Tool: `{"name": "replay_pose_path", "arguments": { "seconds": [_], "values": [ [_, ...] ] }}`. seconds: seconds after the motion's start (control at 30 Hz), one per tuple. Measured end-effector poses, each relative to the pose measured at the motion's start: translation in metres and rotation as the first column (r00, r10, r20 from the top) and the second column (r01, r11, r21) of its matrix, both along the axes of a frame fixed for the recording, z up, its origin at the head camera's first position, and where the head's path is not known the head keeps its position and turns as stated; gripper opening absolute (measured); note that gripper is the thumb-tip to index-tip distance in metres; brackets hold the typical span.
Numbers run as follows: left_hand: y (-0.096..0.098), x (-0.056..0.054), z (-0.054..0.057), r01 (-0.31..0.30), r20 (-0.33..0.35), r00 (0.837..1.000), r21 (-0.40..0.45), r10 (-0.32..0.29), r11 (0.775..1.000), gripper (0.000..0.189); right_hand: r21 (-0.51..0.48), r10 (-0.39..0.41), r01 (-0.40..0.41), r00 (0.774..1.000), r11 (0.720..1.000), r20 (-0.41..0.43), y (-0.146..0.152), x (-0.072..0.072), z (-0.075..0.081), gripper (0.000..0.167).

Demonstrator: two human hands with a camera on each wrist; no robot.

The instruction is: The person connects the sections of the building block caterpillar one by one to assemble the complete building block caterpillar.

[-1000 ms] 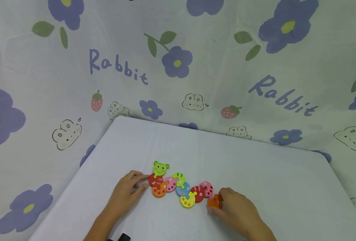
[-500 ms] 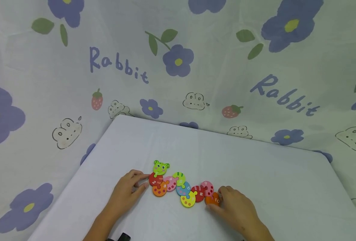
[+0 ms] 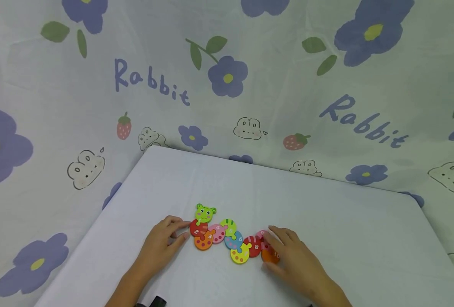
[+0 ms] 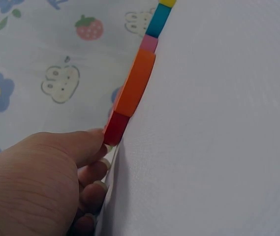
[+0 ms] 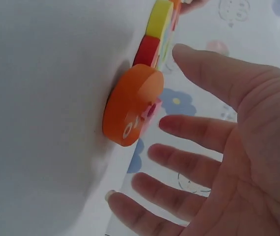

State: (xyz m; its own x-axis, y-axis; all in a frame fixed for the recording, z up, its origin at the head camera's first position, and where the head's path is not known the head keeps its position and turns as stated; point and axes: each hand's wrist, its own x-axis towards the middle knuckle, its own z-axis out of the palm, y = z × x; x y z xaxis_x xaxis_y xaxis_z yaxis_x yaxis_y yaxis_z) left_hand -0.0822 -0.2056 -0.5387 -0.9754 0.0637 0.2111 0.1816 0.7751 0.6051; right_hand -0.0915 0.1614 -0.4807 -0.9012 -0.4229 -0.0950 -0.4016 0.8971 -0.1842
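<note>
A caterpillar number puzzle lies on the white table in a linked, zigzag row. Its green smiling head piece tops the left end, joined to a red piece marked 2. My left hand holds the left edge of that red piece between thumb and index finger. Pink, green, blue, yellow and red pieces run rightward to the orange piece marked 10 at the right end. My right hand is over this end with fingers spread, apart from the orange piece in the right wrist view. It partly hides the pink piece 9.
The white table extends around the puzzle, its back edge against a flower-and-rabbit printed cloth. A small black object shows at the bottom edge, beside the left forearm.
The orange piece 10, tilted in my right hand earlier, was laid flat against piece 9. My right hand has released it and its fingers have lifted and spread. My left hand has stayed put.
</note>
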Motion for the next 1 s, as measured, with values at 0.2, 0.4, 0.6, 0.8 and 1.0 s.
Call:
{"name": "replay_pose_path", "arguments": {
  "seconds": [0.2, 0.4, 0.6, 0.8, 1.0],
  "values": [
    [-0.001, 0.0, -0.001, 0.013, -0.021, 1.0, 0.005, -0.013, 1.0, 0.031, -0.018, 0.056, -0.057, 0.996, 0.998, -0.064, 0.005, 0.001, 0.003, 0.088],
    [-0.001, 0.0, -0.001, 0.019, -0.042, 0.999, 0.006, -0.019, 1.0, 0.032, -0.045, 0.051, -0.062, 0.975, 0.997, -0.216, 0.009, 0.006, 0.009, 0.105],
    [-0.001, 0.0, 0.0, 0.018, -0.049, 0.999, 0.006, -0.018, 1.0, 0.032, 0.102, 0.074, -0.074, 0.997, 0.992, 0.004, -0.012, 0.022, -0.009, 0.114],
    [-0.002, 0.001, -0.002, 0.02, -0.064, 0.998, 0.014, -0.019, 1.0, 0.032, 0.078, 0.037, -0.053, 0.981, 0.996, 0.19, -0.019, 0.021, -0.019, 0.112],
    [-0.001, 0.0, -0.004, 0.02, -0.053, 0.998, 0.013, -0.02, 1.0, 0.031, 0.083, 0.092, -0.099, 0.992, 0.992, 0.087, -0.011, 0.023, -0.019, 0.104]
  ]
}}
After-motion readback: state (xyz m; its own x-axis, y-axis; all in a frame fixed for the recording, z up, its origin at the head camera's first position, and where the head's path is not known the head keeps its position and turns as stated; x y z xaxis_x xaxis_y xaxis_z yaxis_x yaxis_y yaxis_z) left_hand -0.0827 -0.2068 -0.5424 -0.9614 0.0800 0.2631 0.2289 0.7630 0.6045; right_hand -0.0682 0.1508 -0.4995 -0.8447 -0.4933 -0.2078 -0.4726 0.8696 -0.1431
